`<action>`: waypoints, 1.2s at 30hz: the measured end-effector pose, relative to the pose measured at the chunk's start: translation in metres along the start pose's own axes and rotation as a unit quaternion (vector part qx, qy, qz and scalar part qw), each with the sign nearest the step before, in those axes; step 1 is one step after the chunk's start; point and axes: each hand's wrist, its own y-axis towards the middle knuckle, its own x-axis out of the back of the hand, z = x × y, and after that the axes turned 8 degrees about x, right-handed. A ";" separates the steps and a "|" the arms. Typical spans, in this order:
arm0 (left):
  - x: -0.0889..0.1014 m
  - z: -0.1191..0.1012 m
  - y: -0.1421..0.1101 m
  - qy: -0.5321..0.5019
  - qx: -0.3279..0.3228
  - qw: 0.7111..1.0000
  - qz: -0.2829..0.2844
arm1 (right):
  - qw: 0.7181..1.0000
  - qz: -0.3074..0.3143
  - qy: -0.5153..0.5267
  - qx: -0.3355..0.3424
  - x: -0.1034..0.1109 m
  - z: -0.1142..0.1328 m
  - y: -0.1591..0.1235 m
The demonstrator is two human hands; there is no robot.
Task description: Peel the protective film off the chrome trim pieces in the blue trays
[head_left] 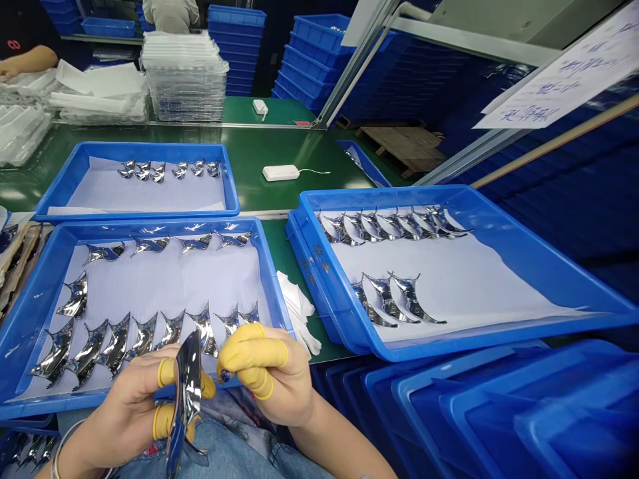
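Note:
My left hand [134,386], with yellow finger cots on its fingertips, is closed around a shiny curved chrome piece [187,379] held upright above my lap. Close to its right, my right hand [269,372], also in yellow finger cots, pinches a small dark piece [226,376] that is mostly hidden by the fingers. Just beyond both hands lies a blue tray [272,286] lined with white paper. Along its near and far sides sit rows of similar chrome pieces [114,342]; one more lies at its left.
At right, a stacked blue tray [384,193] holds two rows of chrome pieces. Another blue tray [229,179] stands behind, near a white box with a cord [280,173]. White gloves [299,313] lie between trays. Clear plastic trays [184,80] are piled farther back, where a person's arm [30,61] shows.

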 end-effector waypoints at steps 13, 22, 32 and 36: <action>0.001 0.001 0.005 -0.001 -0.043 0.999 -0.017 | 0.995 0.082 0.059 -0.023 -0.010 -0.002 -0.005; 0.001 0.012 -0.012 -0.052 0.044 0.990 -0.126 | 0.865 -0.135 -0.333 -0.351 0.093 -0.014 -0.006; 0.001 0.045 -0.025 0.072 0.087 0.975 -0.193 | 0.797 -0.141 -0.421 -0.410 0.135 -0.051 -0.032; -0.003 0.030 -0.015 0.169 0.047 0.966 -0.191 | 0.863 -0.099 -0.352 -0.350 0.091 -0.015 -0.021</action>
